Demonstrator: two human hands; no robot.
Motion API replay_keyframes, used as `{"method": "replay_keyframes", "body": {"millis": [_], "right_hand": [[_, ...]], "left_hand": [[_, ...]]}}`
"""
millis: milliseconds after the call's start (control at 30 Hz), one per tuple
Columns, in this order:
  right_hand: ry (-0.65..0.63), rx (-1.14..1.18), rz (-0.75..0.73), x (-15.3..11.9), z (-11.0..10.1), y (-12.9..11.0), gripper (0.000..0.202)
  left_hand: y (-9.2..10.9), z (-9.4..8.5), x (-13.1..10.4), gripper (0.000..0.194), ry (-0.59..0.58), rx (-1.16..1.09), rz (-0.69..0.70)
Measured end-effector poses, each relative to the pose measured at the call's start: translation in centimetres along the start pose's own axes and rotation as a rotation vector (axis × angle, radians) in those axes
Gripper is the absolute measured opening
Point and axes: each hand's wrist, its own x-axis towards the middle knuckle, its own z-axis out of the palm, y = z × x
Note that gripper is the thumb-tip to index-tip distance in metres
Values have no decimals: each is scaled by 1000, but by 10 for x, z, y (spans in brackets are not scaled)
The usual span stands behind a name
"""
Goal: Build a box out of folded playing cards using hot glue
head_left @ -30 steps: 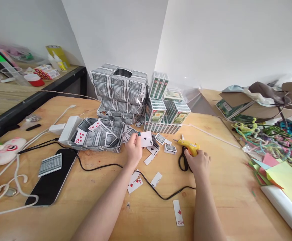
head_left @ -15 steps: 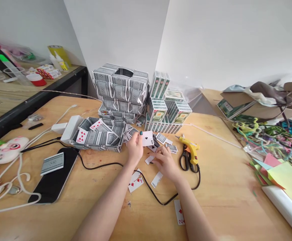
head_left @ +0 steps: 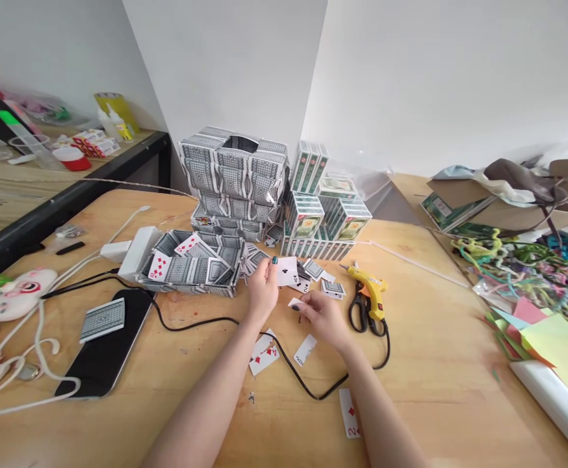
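Note:
My left hand (head_left: 263, 290) pinches a white playing card (head_left: 286, 270) with a black club, held upright above the table. To its right, my right hand (head_left: 320, 316) has its fingers closed on a small white card piece (head_left: 294, 303). Behind them lie loose cards (head_left: 313, 268), some face down. On the left is an open box built of folded cards (head_left: 191, 276) with more cards inside. Below my hands are a red four card (head_left: 264, 354), a cut card piece (head_left: 305, 350) and a red two card (head_left: 349, 414).
A tall card-built structure (head_left: 235, 172) and stacked card packs (head_left: 306, 218) stand at the back. A yellow glue gun (head_left: 375, 296) lies over black scissors (head_left: 359, 312), its cord crossing below my hands. A black phone (head_left: 103, 351) lies left; pipe cleaners (head_left: 522, 273) are right.
My right hand has moved down and slightly left, away from the loose cards, and now holds the small white piece that lay on the table. My left hand has barely moved.

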Motion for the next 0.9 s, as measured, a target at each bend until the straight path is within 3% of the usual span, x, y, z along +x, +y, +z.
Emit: {"method": "replay_keyframes", "body": {"millis": [100, 200, 400, 600, 733, 900], "right_hand": [[57, 249, 104, 0, -6, -1, 25], [166, 408, 89, 2, -13, 0, 26], [36, 628, 171, 5, -18, 5, 38], [44, 636, 178, 6, -17, 5, 36], [82, 623, 202, 5, -17, 4, 32], [109, 581, 193, 5, -19, 3, 28]], "left_hand": [[-2, 2, -1, 22, -51, 22, 38], [-4, 3, -3, 21, -123, 53, 112], [-5, 4, -7, 20, -208, 119, 236], [-4, 4, -8, 21, -245, 91, 267], [-2, 4, -10, 23, -293, 57, 222], [3, 5, -10, 29, -377, -148, 46]]}}
